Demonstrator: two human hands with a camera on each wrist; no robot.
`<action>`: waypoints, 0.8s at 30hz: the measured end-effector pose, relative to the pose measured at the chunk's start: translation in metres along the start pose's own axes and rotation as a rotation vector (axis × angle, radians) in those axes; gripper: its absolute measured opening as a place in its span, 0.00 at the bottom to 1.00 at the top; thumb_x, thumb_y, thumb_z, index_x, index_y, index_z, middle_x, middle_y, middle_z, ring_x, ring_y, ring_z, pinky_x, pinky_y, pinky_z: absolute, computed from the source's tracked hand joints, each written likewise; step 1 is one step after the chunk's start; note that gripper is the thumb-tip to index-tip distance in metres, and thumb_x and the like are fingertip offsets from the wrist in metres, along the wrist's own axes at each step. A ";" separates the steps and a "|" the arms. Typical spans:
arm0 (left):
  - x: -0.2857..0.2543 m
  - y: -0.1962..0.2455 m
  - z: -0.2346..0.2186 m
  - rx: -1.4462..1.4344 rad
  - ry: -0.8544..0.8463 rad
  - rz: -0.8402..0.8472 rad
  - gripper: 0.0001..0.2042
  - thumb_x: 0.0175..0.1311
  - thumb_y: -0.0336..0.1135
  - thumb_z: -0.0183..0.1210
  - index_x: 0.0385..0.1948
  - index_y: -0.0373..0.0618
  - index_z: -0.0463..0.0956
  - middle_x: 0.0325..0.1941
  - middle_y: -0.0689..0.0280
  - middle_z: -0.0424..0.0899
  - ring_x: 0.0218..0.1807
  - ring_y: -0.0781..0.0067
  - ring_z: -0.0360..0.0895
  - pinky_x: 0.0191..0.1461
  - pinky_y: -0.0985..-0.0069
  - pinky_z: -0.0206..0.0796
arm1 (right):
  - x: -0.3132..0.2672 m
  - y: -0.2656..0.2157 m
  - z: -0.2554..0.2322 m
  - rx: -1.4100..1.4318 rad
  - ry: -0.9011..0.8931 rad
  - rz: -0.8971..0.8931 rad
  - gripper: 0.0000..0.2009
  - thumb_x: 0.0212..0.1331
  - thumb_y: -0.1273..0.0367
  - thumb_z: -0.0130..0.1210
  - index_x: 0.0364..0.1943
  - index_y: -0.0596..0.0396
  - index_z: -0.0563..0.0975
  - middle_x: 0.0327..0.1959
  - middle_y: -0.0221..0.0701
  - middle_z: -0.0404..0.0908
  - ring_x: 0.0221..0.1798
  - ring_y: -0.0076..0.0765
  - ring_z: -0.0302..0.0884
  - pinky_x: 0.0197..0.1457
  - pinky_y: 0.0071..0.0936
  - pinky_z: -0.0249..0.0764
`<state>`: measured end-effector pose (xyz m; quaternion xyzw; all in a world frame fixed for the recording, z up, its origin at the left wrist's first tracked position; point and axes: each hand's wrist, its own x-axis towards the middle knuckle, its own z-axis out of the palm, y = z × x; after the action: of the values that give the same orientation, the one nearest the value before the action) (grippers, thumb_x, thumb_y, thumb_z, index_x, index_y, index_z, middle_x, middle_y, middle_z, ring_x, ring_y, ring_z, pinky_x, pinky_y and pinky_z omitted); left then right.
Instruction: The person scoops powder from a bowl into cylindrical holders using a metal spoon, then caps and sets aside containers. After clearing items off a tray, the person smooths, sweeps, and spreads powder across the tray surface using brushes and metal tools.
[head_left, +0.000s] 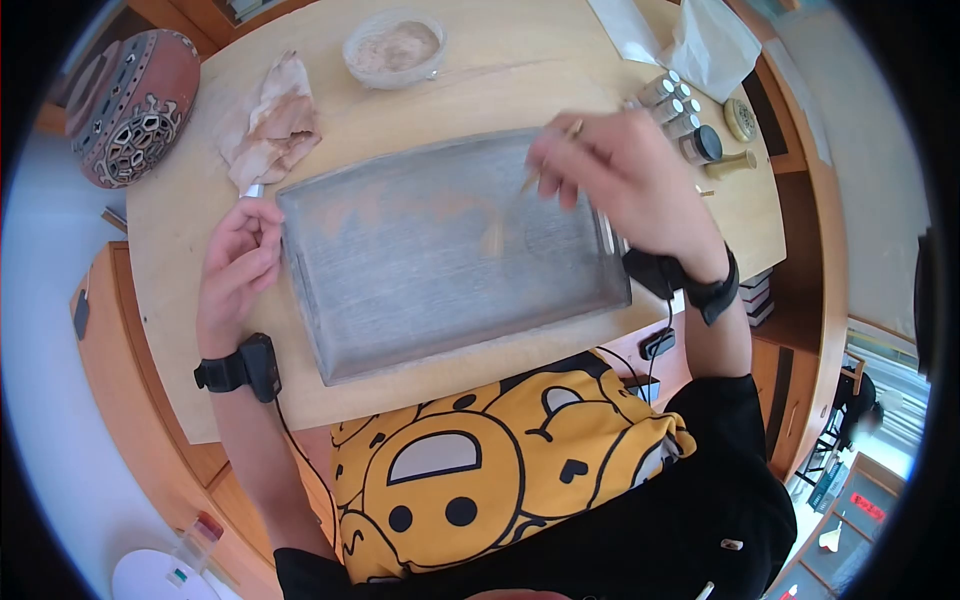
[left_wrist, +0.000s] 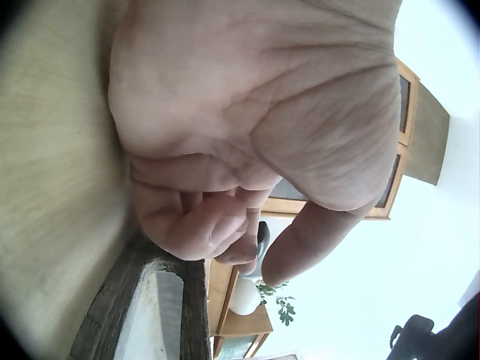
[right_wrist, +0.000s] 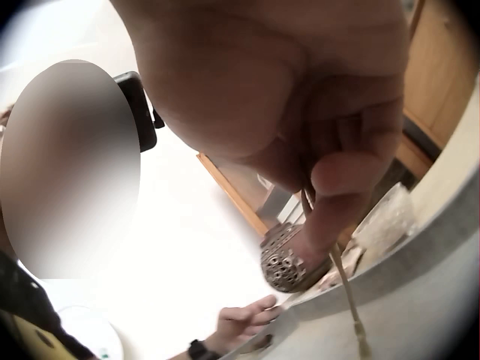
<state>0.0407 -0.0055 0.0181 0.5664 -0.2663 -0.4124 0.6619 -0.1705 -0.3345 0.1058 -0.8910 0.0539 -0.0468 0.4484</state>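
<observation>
A grey rectangular tray (head_left: 420,290) with a raised rim lies in front of the person, faint reddish-brown smears across its upper part. Over its upper right area, the right hand (head_left: 630,175) pinches a thin paintbrush (head_left: 529,183) between thumb and fingers. In the right wrist view the slim handle of this paintbrush (right_wrist: 343,276) slants down to a small pale tip above the tray. The left hand (head_left: 240,255) rests on the table at the tray's left end. Its fingers are loosely bent at the rim (left_wrist: 196,300), and its thumb stands free in the left wrist view.
Behind the tray are a stained crumpled cloth (head_left: 275,130) and a clear bowl (head_left: 437,72) holding something pinkish. An openwork pot (head_left: 140,110) stands at the far left. Several small bottles (head_left: 683,125), a black-lidded jar (head_left: 708,143) and a small vase (head_left: 735,164) line the right side.
</observation>
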 end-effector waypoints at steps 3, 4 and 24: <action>-0.004 0.006 0.002 0.021 0.021 0.055 0.17 0.61 0.33 0.59 0.49 0.39 0.68 0.29 0.75 0.64 0.24 0.90 0.56 0.24 0.89 0.47 | -0.001 -0.004 -0.011 -0.001 0.185 0.067 0.15 0.67 0.65 0.51 0.32 0.65 0.81 0.22 0.35 0.83 0.25 0.28 0.82 0.31 0.23 0.76; -0.004 0.009 0.004 0.036 0.064 0.088 0.19 0.60 0.36 0.60 0.49 0.39 0.67 0.28 0.76 0.63 0.24 0.90 0.55 0.23 0.89 0.45 | -0.005 -0.012 -0.016 0.063 0.086 0.066 0.15 0.67 0.65 0.51 0.32 0.64 0.82 0.22 0.35 0.83 0.25 0.27 0.82 0.31 0.23 0.76; 0.016 0.012 0.011 -0.222 -0.128 0.069 0.21 0.58 0.39 0.62 0.45 0.37 0.66 0.29 0.71 0.62 0.27 0.85 0.57 0.23 0.89 0.50 | -0.035 0.010 -0.009 0.040 0.193 0.000 0.13 0.66 0.67 0.53 0.28 0.61 0.81 0.15 0.39 0.76 0.18 0.45 0.75 0.25 0.34 0.71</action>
<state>0.0429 -0.0251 0.0307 0.4529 -0.2801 -0.4514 0.7160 -0.2065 -0.3427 0.1022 -0.8732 0.0956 -0.1334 0.4590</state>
